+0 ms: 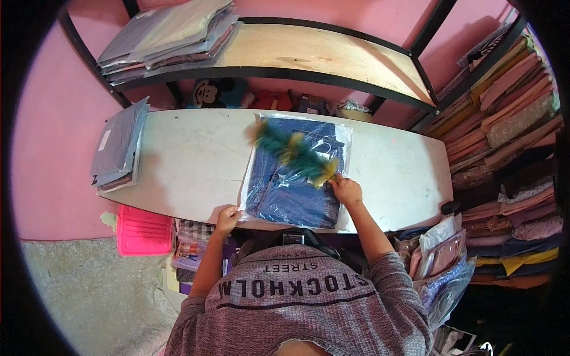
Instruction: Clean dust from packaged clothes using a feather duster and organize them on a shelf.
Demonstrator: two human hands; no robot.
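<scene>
Folded blue denim jeans (285, 196) lie inside a clear plastic bag (346, 133) on the white table. My right hand (347, 190) grips the handle end of a fluffy green and yellow duster (289, 147), which crosses the upper part of the bag and is blurred. Part of the jeans and a white tag (322, 156) are covered by it. At the bag's near left corner is my left hand (230, 218), its thumb and fingers pinching the plastic edge.
Bagged garments (118, 144) are stacked at the table's (200, 155) left end. A wooden shelf (303, 46) above holds more bagged clothes (164, 38). Folded fabrics (507, 120) fill the right side. A pink plastic container (144, 230) sits below left, and bagged items (438, 258) stand below right.
</scene>
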